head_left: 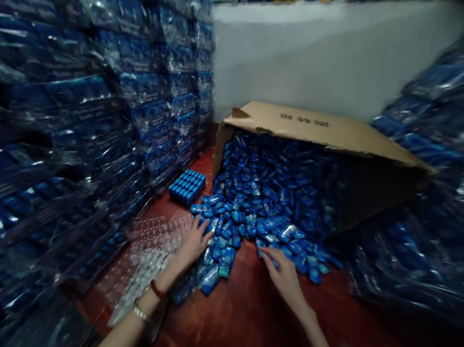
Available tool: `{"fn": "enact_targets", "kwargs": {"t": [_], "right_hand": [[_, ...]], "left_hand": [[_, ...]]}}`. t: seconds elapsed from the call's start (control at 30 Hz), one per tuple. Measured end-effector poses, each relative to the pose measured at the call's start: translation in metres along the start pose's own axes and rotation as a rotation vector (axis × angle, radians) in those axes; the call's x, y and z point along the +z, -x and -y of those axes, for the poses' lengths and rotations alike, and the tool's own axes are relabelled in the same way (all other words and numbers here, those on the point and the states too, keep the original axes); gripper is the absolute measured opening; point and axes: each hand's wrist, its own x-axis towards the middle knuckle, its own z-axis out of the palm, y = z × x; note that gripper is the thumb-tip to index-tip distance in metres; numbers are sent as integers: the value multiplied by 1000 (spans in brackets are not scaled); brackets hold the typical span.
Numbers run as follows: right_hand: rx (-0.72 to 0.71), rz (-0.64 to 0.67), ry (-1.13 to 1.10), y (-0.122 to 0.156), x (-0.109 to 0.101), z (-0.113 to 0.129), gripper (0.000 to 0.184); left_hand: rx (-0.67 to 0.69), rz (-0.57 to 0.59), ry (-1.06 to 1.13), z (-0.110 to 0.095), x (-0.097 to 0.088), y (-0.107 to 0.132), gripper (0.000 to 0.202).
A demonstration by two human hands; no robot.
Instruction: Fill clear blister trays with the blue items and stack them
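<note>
A heap of small blue wrapped packets (265, 203) spills from a tipped cardboard box (315, 126) onto the red-brown floor. My left hand (192, 241) rests with spread fingers on the heap's left edge, beside a clear plastic blister tray (143, 262). My right hand (281, 272) reaches into the heap's near edge, fingers stretched toward the packets; whether it pinches one is blurred. A filled block of blue packets (186, 186) stands further back on the floor.
Tall stacks of plastic-wrapped blue trays (75, 125) wall in the left side. More wrapped blue stacks (434, 208) crowd the right. A white wall (327, 52) stands behind the box. Red-brown floor (244, 319) shows in front.
</note>
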Motion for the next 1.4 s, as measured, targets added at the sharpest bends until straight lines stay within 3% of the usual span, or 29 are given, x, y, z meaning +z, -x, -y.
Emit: {"fn": "enact_targets", "kwargs": {"t": [0.1, 0.23, 0.37, 0.47, 0.57, 0.63, 0.7, 0.77, 0.9, 1.07, 1.17, 1.27, 1.33, 1.4], "right_hand": [[3, -39, -1, 44, -2, -7, 30], [26, -85, 41, 82, -10, -33, 27], [108, -294, 145, 78, -41, -57, 31], [120, -382, 256, 50, -58, -70, 42], [113, -252, 347, 22, -50, -78, 53], [129, -151, 413, 15, -35, -79, 55], [127, -112, 475, 18, -21, -78, 54], [98, -111, 510, 28, -12, -75, 52], [48, -67, 524, 50, -13, -68, 48], [11, -54, 507, 55, -18, -56, 41], [-40, -117, 435, 44, -13, -44, 36], [-97, -129, 245, 25, 1, -24, 35], [-126, -80, 106, 14, 14, -3, 34], [-141, 20, 9, 6, 30, 21, 34]], "left_hand": [[102, -141, 112, -12, 0, 8, 41], [200, -148, 360, -25, 10, 33, 39], [250, -41, 402, -44, 21, 50, 37], [272, -78, 331, -63, 20, 28, 42], [161, -88, 178, -81, 20, -16, 51], [17, 6, 78, -89, 23, -39, 55], [-43, 64, 35, -94, 28, -50, 58], [-41, 50, 22, -97, 35, -45, 56], [52, -6, -21, -99, 46, -12, 40], [84, 36, 20, -104, 52, 11, 36], [143, 67, 224, -108, 44, 17, 39], [201, 12, 405, -99, 23, 28, 36], [167, -100, 420, -80, 2, 41, 33], [45, -252, 358, -50, -23, 60, 32]]}}
